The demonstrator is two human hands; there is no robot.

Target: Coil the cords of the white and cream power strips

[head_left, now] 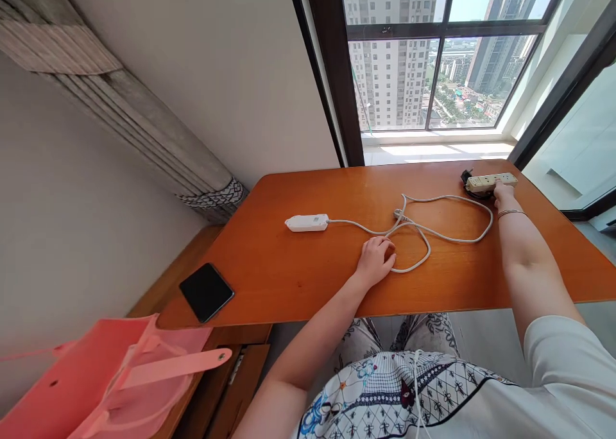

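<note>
My right hand [503,191] reaches to the far right of the wooden table and is closed on the near side of a cream power strip [485,183]. A black plug and dark cord [466,177] lie at that strip's left end. Nearer the table's middle, my left hand [376,259] rests with curled fingers beside a white cable [414,269]; what its fingers hold, if anything, is hidden. The cable loops across the tabletop and runs to a white elongated device [307,223] lying left of centre.
A black phone [206,292] lies near the left corner of the table [289,291]. Below it at the left is a pink bag [96,368] with a strap. A window [443,73] stands behind the table, and a grey curtain [144,118] hangs on the left.
</note>
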